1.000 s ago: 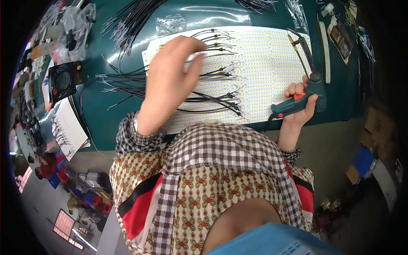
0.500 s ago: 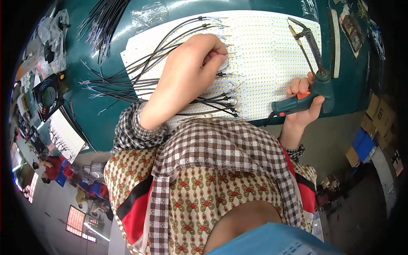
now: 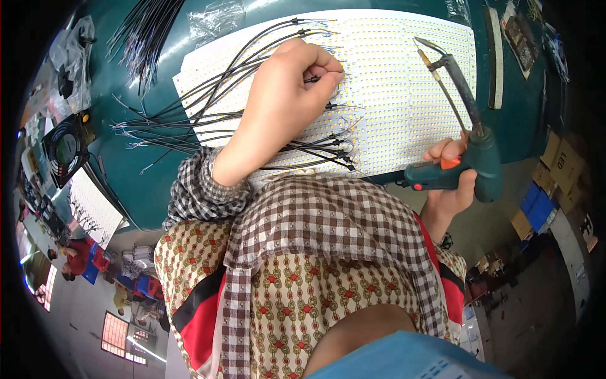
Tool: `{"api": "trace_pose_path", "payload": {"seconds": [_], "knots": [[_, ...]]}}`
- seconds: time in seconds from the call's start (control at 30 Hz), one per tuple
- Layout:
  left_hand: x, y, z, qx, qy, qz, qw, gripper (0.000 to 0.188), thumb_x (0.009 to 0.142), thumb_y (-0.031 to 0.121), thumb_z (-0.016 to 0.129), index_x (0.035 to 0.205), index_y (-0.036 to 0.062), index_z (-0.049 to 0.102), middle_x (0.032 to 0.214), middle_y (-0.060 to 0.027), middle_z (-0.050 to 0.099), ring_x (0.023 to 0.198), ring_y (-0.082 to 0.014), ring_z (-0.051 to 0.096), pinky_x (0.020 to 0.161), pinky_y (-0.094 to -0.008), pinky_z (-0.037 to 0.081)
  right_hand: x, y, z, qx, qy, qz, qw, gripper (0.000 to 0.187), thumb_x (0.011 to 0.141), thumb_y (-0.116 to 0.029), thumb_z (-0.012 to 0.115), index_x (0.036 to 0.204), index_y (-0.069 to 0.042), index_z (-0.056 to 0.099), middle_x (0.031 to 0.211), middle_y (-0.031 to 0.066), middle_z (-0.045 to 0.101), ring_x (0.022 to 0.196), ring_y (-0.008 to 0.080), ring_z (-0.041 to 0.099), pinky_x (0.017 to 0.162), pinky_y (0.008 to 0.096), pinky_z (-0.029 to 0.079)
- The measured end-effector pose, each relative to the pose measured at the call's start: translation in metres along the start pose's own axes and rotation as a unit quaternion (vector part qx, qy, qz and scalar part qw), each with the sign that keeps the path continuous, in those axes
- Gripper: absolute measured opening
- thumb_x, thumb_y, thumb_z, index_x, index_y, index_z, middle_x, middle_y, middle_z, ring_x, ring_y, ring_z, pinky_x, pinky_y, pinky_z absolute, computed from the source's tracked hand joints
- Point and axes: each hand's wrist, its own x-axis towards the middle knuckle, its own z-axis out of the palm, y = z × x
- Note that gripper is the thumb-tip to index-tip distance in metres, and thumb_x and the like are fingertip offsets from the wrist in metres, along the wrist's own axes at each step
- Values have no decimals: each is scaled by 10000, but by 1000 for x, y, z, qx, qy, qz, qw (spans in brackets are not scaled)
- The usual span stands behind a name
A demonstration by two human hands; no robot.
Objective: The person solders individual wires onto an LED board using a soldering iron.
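My left hand (image 3: 287, 88) is closed in a pinch above a white LED panel (image 3: 391, 82). A black cable (image 3: 312, 79) shows in the curl of its fingers; the thin wire ends at the fingertips are too small to make out. Around that hand, several more black cables (image 3: 218, 119) with bared coloured wires lie across the panel's left half. On the right, my right hand (image 3: 451, 183) grips a green soldering gun (image 3: 483, 164) with an orange-red trigger. Its metal tip (image 3: 421, 54) points up and away, over the panel's right part, and appears apart from my left hand.
A bundle of black cables (image 3: 142, 38) lies at the far left of the green table (image 3: 148, 189). A small fan (image 3: 66, 150) stands left. Past the panel's right edge are a long pale bar (image 3: 495, 60) and a dark, worn tray (image 3: 520, 44). Cardboard boxes (image 3: 565, 158) are stacked right.
The soldering gun has moved a little lower and nearer to me, its tip slightly leftward. My left hand has shifted slightly up and right, still pinching. The view has tilted slightly.
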Motion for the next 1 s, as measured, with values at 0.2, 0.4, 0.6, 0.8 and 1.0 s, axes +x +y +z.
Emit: {"api": "trace_pose_path", "payload": {"seconds": [0.2, 0.4, 0.6, 0.8, 1.0], "knots": [[4, -4, 12, 144, 66, 63, 985, 86, 806, 136, 719, 845, 68, 684, 804, -78, 618, 693, -213, 656, 605, -350, 518, -24, -19, 20, -51, 61, 59, 995, 593, 909, -335, 691, 1307, 54, 487, 1083, 163, 619, 1038, 305, 636, 881, 450, 575], [3, -2, 14, 71, 67, 36, 995, 76, 811, 114, 713, 849, 58, 680, 808, -78, 622, 688, -208, 663, 603, -335, 526, -33, -10, 30, -114, 82, 43, 989, 497, 896, -268, 685, 1232, 74, 553, 1128, 205, 632, 1059, 322, 653, 880, 434, 581], [3, -1, 7, 30, 36, 37, 998, 63, 814, 88, 706, 843, 48, 669, 805, -81, 624, 676, -203, 656, 606, -311, 528, -35, -10, 33, -133, 76, 61, 986, 485, 889, -250, 691, 1217, 84, 564, 1129, 208, 637, 1063, 320, 653, 870, 425, 584], [5, -5, 20, 120, 72, 60, 988, 68, 789, 107, 697, 817, 64, 653, 800, -86, 627, 682, -260, 645, 595, -376, 509, -33, -9, 30, -179, 58, 53, 981, 570, 930, -261, 615, 1331, 112, 459, 1104, 202, 617, 998, 344, 661, 858, 450, 585], [4, -4, 19, 133, 69, 63, 987, 70, 777, 109, 696, 808, 72, 645, 803, -92, 627, 688, -300, 637, 595, -407, 501, -37, -17, 38, -219, 43, 91, 971, 487, 935, -275, 621, 1247, 85, 520, 1115, 200, 625, 926, 287, 669, 883, 428, 551]]}}
